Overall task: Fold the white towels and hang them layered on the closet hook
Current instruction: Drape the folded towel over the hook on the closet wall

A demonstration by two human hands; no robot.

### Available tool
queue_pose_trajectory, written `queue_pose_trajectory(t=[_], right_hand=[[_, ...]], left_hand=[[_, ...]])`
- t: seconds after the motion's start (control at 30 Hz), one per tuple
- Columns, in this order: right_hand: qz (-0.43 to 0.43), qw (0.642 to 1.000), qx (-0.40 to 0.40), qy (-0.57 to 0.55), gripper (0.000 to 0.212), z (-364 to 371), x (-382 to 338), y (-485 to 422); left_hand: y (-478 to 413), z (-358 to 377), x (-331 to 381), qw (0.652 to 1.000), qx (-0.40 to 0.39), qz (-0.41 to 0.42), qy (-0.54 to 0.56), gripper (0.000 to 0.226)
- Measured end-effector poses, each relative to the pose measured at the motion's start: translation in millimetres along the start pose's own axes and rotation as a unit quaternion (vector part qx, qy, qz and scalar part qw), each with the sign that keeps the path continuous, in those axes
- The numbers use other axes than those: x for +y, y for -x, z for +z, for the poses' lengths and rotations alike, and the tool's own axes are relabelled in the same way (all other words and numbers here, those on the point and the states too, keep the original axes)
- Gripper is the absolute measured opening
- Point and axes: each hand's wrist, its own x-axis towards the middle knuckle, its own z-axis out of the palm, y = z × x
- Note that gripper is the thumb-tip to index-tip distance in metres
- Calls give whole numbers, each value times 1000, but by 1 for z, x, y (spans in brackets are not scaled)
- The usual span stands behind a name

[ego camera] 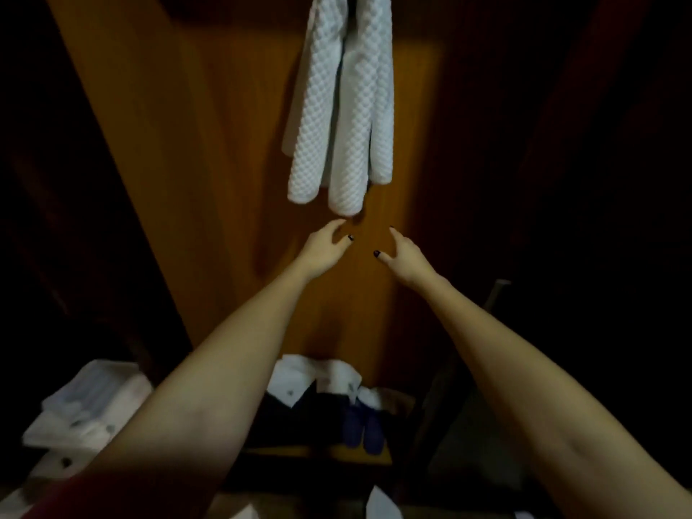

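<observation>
Both empty: left hand (322,252), right hand (406,261) below hung white towels (348,118).

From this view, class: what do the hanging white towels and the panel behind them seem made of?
White towels: soft cloth, probably cotton, matt; raised waffle-like bumps and limp drape show it. Panel: wood or wood-look laminate, smooth, orange-brown; grain too blurred to tell which.
</observation>
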Motion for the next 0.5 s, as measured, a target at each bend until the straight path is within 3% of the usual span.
queue_pose_trajectory(t=[0.27,0.5], right_hand=[[-32,986,-143,81,70,136,-62,149],[-125,935,-305,129,60,283,-125,244]], left_hand=[[197,-71,-102,991,56,-121,-28,52],[377,-144,-215,963,79,-250,-60,51]])
